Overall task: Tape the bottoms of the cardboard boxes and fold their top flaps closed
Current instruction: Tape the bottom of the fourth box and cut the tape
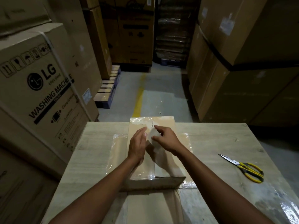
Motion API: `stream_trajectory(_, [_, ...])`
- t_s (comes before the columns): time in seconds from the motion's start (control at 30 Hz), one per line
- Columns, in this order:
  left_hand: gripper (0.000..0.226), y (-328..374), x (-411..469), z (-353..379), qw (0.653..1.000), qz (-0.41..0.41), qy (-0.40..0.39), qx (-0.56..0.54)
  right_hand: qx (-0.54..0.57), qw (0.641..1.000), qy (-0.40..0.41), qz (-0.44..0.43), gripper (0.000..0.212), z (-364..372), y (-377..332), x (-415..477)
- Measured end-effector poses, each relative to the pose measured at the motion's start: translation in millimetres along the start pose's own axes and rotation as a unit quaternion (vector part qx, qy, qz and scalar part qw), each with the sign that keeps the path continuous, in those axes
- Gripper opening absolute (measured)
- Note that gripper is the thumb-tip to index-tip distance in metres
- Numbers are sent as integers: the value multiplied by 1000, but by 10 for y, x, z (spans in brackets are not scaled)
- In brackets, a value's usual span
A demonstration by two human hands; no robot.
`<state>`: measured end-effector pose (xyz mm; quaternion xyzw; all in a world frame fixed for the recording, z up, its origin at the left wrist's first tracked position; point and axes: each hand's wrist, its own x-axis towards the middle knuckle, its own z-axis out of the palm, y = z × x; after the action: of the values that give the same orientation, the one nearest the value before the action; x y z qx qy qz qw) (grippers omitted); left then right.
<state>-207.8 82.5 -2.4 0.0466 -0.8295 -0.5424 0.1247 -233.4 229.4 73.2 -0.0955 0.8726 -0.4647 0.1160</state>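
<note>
A cardboard box [163, 123] lies bottom up on the wooden table [218, 143], its flaps spread flat underneath and its centre seam running away from me. Clear tape shines on its far left corner and near edge. My right hand [166, 139] pinches a pale strip of clear tape [152, 135] above the seam. My left hand [137, 144] has straight fingers beside the strip, its fingertips touching the box top by the seam.
Yellow-handled scissors [246, 167] lie on the table to the right. Big cartons stand on both sides, a washing machine box [37, 88] at left. A wooden pallet [108, 86] and a floor aisle with a yellow line [139, 97] lie ahead.
</note>
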Motion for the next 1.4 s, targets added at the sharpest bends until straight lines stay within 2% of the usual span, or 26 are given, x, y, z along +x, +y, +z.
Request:
stream_trajectory(0.07, [46, 63, 61, -118, 996, -38, -57, -60, 18, 999, -28, -13, 62, 24, 52, 13])
stream_trajectory(0.1, [39, 106, 98, -170, 992, -53, -84, -74, 27, 999, -24, -19, 60, 42, 87, 17])
stream_trajectory(0.17, [31, 195, 203, -253, 993, -57, -99, -43, 17, 999, 14, -32, 43, 125, 142, 32])
stream_trajectory(0.23, [28, 273, 305, -289, 996, -48, -76, 21, -16, 996, 85, -26, 26, 212, 154, 18])
stream_trajectory(0.3, [24, 357, 387, -286, 994, -39, -61, 88, -3, 990, 144, -9, 32, 310, 230, -17])
stream_trajectory(0.37, [20, 432, 462, -264, 988, -33, -76, 129, 26, 986, 164, -1, 39, 378, 307, -55])
stream_trajectory(0.47, [17, 545, 585, -245, 983, -58, -100, 145, 35, 985, 168, 7, 55, 403, 372, -109])
stream_trajectory(0.63, [13, 717, 786, -127, 961, -116, -156, 198, 7, 993, 117, -14, 75, 374, 515, -230])
stream_trajectory(0.77, [18, 778, 911, -117, 946, -123, -190, 232, -14, 991, 135, -21, 85, 407, 524, -217])
stream_trajectory(0.87, [20, 774, 945, -103, 932, -88, -201, 289, -103, 984, 134, 57, 98, 430, 366, -54])
stream_trajectory(0.97, [18, 723, 995, -69, 923, -56, -198, 325, -156, 971, 146, 111, 97, 475, 226, 23])
stream_trajectory(1.03, [16, 689, 1103, -68, 926, -42, -194, 320, -157, 966, 176, 109, 94, 529, 228, 0])
stream_trajectory(1.13, [17, 579, 1290, -92, 930, -46, -225, 288, -65, 967, 216, 115, 92, 620, 280, -32])
stream_trajectory(1.2, [14, 472, 1423, -130, 936, -54, -259, 231, 4, 965, 245, 95, 87, 723, 283, -8])
stream_trajectory(1.27, [11, 404, 1546, -204, 942, -82, -293, 144, 23, 960, 266, 81, 81, 826, 244, 35])
stream_trajectory(1.4, [8, 331, 1812, -300, 911, -164, -374, 53, 7, 948, 298, 107, 72, 965, 169, 213])
